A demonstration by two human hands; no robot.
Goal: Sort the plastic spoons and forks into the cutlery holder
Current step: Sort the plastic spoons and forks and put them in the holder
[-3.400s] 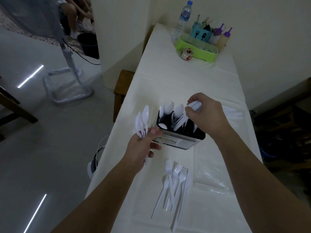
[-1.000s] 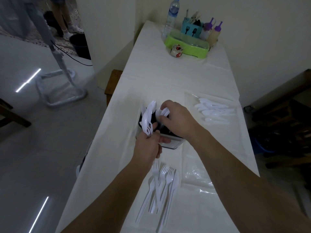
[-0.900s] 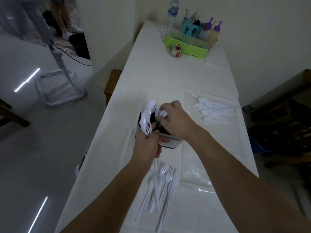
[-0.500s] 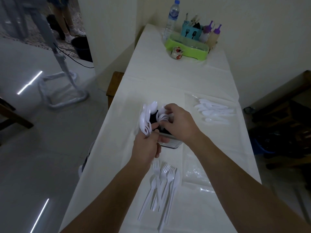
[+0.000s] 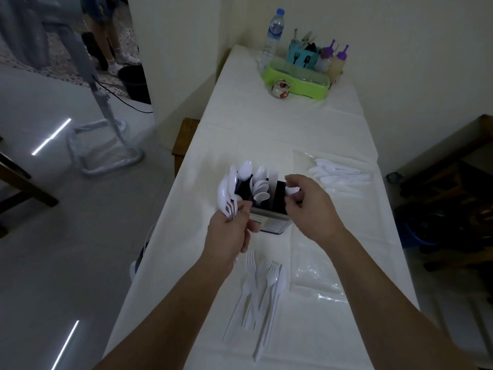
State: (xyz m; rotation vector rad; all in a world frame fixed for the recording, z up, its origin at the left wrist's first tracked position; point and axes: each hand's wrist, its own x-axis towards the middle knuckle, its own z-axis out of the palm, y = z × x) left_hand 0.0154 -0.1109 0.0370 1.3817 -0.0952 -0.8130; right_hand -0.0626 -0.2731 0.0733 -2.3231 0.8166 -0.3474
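While the left hand (image 5: 229, 236) gripped a bunch of spoons (image 5: 228, 192) by their handles, bowls up, just left of the holder (image 5: 272, 222), the right hand (image 5: 309, 209) hovered over the holder's right side with fingers curled; something small and white showed at its fingertips, but whether it was pinched could not be told. More spoons (image 5: 257, 182) stood bowls up in the holder's left compartments. Forks (image 5: 260, 287) lay in a loose pile on the white surface (image 5: 266, 134) nearer the person, beside clear plastic wrap (image 5: 317, 281). Other white cutlery (image 5: 338, 177) lay right of the holder.
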